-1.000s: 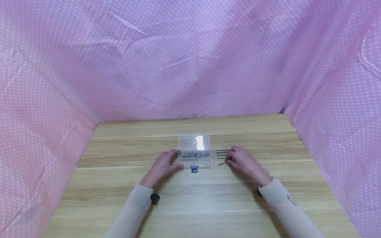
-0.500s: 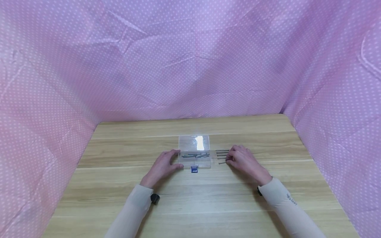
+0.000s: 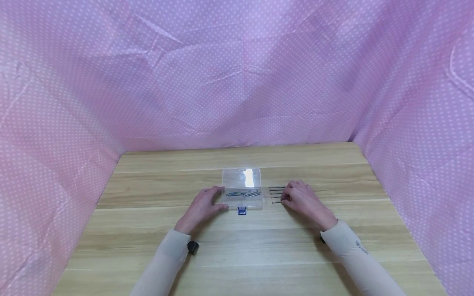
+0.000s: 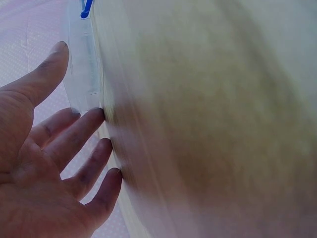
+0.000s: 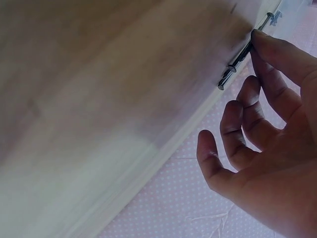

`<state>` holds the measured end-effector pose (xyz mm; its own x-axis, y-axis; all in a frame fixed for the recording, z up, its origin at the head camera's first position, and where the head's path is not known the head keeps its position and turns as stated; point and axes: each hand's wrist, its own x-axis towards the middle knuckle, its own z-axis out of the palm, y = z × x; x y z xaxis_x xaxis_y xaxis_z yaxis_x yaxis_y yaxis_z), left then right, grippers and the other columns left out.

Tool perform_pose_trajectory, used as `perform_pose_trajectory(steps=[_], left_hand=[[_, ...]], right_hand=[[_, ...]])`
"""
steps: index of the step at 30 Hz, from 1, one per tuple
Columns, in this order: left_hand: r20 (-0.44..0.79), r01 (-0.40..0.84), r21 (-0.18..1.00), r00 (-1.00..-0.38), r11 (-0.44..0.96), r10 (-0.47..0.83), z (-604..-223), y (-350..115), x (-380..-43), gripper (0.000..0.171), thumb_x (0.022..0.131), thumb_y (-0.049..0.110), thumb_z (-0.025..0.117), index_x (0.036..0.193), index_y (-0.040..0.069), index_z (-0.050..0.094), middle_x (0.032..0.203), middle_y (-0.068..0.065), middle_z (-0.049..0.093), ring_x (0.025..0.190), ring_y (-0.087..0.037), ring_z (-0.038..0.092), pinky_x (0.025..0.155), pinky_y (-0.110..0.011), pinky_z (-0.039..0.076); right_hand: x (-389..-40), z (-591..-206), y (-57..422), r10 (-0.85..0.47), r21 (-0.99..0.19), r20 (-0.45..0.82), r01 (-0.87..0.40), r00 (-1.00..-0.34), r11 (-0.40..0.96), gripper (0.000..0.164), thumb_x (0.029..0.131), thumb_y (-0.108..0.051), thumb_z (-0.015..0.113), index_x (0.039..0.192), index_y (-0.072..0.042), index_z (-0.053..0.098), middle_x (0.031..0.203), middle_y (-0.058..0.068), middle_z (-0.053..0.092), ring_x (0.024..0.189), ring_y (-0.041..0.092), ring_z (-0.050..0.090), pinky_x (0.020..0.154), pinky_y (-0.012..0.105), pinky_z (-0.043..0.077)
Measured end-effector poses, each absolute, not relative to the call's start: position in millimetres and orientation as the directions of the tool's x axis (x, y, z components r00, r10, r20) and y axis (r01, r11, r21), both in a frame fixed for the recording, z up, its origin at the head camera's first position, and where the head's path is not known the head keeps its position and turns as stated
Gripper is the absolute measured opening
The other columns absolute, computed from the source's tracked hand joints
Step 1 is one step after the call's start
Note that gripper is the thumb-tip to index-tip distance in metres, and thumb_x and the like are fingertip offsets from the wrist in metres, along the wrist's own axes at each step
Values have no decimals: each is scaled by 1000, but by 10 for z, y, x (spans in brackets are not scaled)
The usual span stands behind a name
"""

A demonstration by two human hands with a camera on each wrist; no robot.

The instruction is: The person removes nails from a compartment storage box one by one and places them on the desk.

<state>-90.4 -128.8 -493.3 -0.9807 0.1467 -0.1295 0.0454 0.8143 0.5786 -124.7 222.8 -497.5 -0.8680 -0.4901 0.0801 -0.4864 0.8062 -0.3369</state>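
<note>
The right hand (image 3: 301,201), pinching the nearest loose fastener (image 3: 276,202), should hold it clear of the fastener row (image 3: 275,193) beyond while the wide-spread left hand (image 3: 201,206) steadies the transparent box (image 3: 253,202).

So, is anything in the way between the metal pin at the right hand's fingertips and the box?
Nothing visible: only table separates the pin at the right hand from the box. The lid is open, on the far side.
</note>
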Motion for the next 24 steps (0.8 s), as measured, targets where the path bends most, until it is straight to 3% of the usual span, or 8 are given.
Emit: perform_pose_trajectory(steps=[9, 15, 24], left_hand=[[-130, 49, 577, -980, 815, 151, -4922, -1294, -914, 73, 86, 37, 85, 149, 14, 56, 145, -13, 58, 139, -39, 47, 115, -58, 39], [-130, 47, 584, -980, 811, 150, -4932, -1300, -911, 74, 86, 38, 85, 149, 14, 55, 145, -13, 58, 139, -39, 46, 115, -59, 38], [-124, 49, 586, -981, 809, 149, -4934, -1289, -908, 74, 86, 37, 85, 149, 14, 56, 144, -13, 59, 138, -39, 48, 115, -58, 39]], right_hand=[[-1244, -4964, 2225, -487, -350, 69, -478, -871, 805, 7, 88, -18, 82, 88, -19, 76, 98, -3, 62, 96, 24, 54, 83, 46, 47], [-1239, -4918, 2241, -478, -374, 102, -479, -873, 795, 10, 91, -20, 79, 97, -13, 78, 102, 4, 69, 99, 28, 62, 90, 52, 51], [-1230, -4857, 2266, -395, -537, 191, -433, -899, 724, 20, 97, -15, 72, 114, -5, 74, 116, 13, 73, 113, 36, 66, 101, 56, 51]])
